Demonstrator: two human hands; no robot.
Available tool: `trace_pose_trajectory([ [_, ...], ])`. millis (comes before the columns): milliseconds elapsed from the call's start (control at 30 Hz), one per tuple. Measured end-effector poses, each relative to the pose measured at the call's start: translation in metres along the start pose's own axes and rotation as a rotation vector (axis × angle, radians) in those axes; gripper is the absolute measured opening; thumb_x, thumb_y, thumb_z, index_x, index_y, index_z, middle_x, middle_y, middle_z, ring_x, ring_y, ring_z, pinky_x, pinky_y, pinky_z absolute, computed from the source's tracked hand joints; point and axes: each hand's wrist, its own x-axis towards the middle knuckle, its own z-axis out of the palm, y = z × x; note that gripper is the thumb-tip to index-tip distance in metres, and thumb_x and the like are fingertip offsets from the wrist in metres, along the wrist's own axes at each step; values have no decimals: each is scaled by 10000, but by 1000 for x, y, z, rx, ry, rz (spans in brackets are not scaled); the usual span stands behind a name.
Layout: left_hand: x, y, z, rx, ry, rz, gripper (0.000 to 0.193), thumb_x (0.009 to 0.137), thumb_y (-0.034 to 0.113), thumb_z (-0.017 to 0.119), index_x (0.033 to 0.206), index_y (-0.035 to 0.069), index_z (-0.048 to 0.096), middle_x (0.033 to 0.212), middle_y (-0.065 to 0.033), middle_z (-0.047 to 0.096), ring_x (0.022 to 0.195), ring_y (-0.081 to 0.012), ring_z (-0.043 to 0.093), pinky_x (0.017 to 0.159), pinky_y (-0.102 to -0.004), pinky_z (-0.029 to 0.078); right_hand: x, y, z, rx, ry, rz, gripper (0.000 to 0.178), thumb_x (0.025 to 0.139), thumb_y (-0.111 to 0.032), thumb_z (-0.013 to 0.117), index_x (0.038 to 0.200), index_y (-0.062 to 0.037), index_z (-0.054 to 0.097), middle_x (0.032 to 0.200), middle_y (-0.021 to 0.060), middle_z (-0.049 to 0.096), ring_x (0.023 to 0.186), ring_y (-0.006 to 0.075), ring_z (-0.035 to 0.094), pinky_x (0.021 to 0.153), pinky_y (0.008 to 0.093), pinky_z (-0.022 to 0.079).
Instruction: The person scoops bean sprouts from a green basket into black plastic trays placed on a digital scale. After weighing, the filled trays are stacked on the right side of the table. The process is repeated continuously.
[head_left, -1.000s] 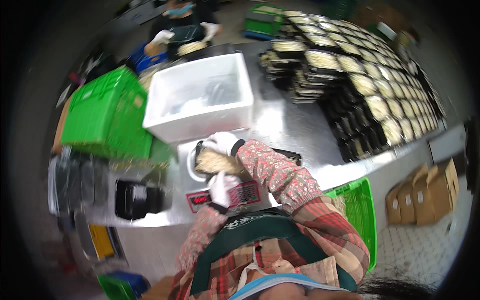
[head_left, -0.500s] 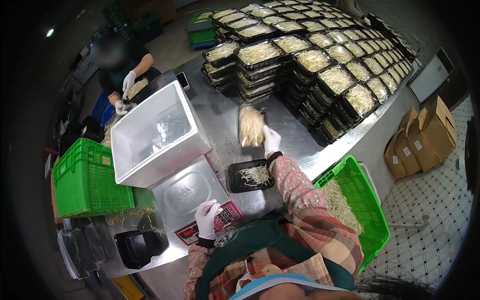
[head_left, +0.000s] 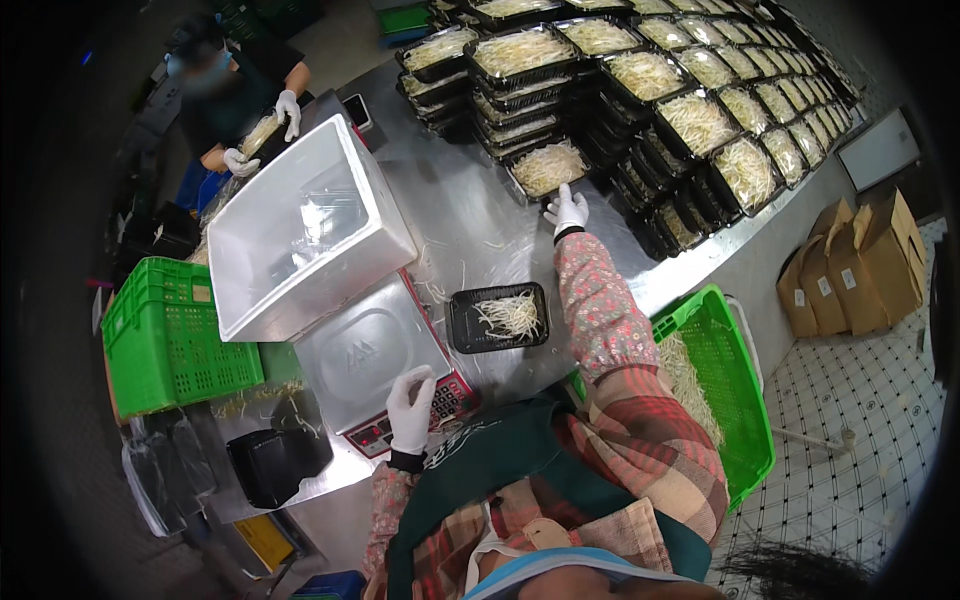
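Observation:
My gloved right hand (head_left: pixel 567 208) reaches forward and grips the near edge of a black tray of bean sprouts (head_left: pixel 548 168), in front of the stacked trays. Loosely curled, with nothing visible in it, my gloved left hand (head_left: pixel 410 408) hovers at the keypad of a red digital scale (head_left: pixel 455 398). The scale's metal pan (head_left: pixel 365 350) carries no tray. Between my hands, on the steel table (head_left: pixel 465 240), lies another black tray (head_left: pixel 470 335) with a small heap of sprouts (head_left: pixel 512 316).
Stacks of filled trays (head_left: pixel 695 125) cover the table's far right. A white foam box (head_left: pixel 300 235) stands left, beside a green crate (head_left: pixel 180 340). Empty black trays (head_left: pixel 270 468) lie front left. A green basket of sprouts (head_left: pixel 740 400) is at my right. A co-worker's gloved hands (head_left: pixel 265 140) hold a tray.
My right hand has moved the tray of sprouts forward to the front of the stacks. My left hand stays by the scale, its fingers shifted slightly. The view has tilted a little.

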Motion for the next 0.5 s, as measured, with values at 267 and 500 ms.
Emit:
trace_pose_trajectory([
  [267, 46, 8, 79, 934, -605, 642, 576, 720, 287, 778, 1210, 83, 556, 1190, -90, 581, 1145, -293, 529, 923, -444, 449, -113, -82, -230, -82, -30, -346, 465, 961, -124, 592, 1397, -60, 444, 903, 59, 631, 661, 122, 597, 575, 263, 529],
  [500, 67, -74, 161, 753, -589, 853, 236, 754, 64, 628, 990, 78, 635, 938, -166, 651, 892, -351, 637, 777, -462, 514, -345, -90, -477, -114, 598, -518, 294, 965, -150, 585, 1243, -68, 634, 869, 35, 670, 658, 97, 608, 585, 241, 520],
])
